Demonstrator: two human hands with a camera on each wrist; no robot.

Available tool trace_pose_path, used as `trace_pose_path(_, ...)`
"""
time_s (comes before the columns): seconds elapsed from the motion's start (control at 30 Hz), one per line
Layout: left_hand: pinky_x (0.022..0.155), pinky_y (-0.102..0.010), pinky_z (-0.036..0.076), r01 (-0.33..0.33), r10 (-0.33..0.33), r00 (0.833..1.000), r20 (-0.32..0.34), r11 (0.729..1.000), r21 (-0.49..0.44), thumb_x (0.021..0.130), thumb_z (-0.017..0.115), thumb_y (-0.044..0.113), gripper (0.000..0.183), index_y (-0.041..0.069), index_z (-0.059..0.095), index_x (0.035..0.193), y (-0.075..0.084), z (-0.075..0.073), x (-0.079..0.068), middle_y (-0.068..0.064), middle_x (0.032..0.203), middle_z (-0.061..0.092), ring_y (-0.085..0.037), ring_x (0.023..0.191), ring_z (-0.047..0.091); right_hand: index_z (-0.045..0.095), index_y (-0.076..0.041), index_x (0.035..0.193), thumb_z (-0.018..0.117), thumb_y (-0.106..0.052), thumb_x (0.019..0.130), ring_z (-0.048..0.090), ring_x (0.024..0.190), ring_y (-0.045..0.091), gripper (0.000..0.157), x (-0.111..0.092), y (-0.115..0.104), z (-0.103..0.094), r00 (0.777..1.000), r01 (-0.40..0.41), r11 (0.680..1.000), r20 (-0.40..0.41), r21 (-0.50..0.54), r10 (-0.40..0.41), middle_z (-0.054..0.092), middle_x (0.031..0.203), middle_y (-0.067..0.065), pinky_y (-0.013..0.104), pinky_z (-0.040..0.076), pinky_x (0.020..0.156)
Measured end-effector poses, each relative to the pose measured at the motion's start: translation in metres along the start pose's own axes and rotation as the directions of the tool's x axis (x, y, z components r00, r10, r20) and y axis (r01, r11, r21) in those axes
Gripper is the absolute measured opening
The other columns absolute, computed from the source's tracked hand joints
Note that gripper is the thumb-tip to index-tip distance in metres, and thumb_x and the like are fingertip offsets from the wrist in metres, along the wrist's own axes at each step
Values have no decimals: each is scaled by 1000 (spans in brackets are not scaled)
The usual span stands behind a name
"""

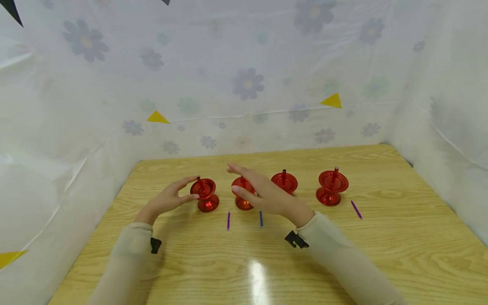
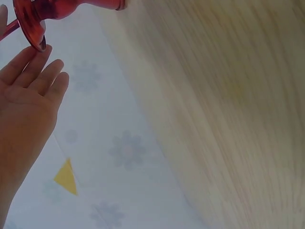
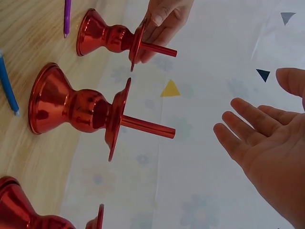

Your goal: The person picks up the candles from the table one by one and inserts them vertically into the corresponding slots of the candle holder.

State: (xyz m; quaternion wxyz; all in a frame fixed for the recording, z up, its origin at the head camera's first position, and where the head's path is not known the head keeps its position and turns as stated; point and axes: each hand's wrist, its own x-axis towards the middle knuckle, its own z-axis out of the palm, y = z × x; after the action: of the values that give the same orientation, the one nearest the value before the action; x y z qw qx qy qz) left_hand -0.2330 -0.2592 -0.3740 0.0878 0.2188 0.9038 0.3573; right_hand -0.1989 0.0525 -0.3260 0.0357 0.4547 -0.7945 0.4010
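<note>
Several shiny red candle holders with wide dishes and upright tubes stand in a row. My left hand is at the dish of the leftmost candle holder, thumb and loosely straight fingers spread about its rim. In the left wrist view the fingertips meet the rim of that dish; the thumb is mostly out of frame. My right hand, empty and with fingers extended, hovers by the second candle holder, partly covering it. The right wrist view shows a gap between those fingers and this holder's tube.
A third candle holder and a fourth stand to the right. Thin candle-like sticks lie in front: one purple, one blue, another purple. White flowered sheeting encloses the wooden table at back and sides.
</note>
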Motion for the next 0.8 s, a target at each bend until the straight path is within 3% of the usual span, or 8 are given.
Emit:
trace_pose_path(0.37, 99, -56, 22, 35, -32, 999, 41, 998, -57, 81, 60, 43, 69, 20, 29, 139, -16, -3, 2, -6, 142, 26, -36, 129, 20, 15, -19, 143, 38, -33, 95, 28, 127, 9, 55, 6, 3, 19, 999, 31, 999, 32, -14, -30, 32, 139, -4, 33, 27, 103)
trace_pose_path(0.57, 102, -49, 24, -20, 22, 999, 48, 998, -56, 82, 60, 38, 68, 13, 31, 138, -18, -3, 5, -8, 140, 31, -32, 127, 27, 13, -20, 143, 36, -35, 95, 25, 129, 11, 55, 8, 3, 27, 996, -13, 1000, 92, -11, 14, 26, 142, -5, 36, 27, 103)
trace_pose_path(0.8, 101, -50, 24, -45, 48, 998, 49, 997, -63, 83, 60, 36, 65, 10, 33, 137, -19, 0, 7, -10, 138, 34, -32, 126, 29, 16, -19, 143, 35, -38, 95, 23, 130, 12, 55, 8, 1, 38, 988, -70, 997, 140, -18, 72, 25, 143, -1, 37, 25, 104)
